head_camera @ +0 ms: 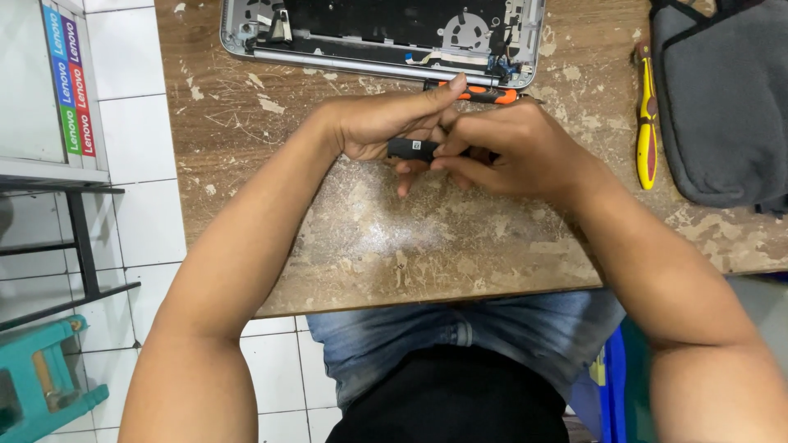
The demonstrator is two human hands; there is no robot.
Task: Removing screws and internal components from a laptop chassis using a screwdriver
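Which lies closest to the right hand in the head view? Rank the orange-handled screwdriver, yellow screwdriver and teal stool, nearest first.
From the right hand:
1. Orange-handled screwdriver, just beyond the knuckles, by the opened laptop.
2. Yellow screwdriver, off to the right on the table.
3. Teal stool, on the floor, far left.

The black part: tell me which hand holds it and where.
Both. The left hand grips the black part at its left end; the right hand pinches its right end, above the table.
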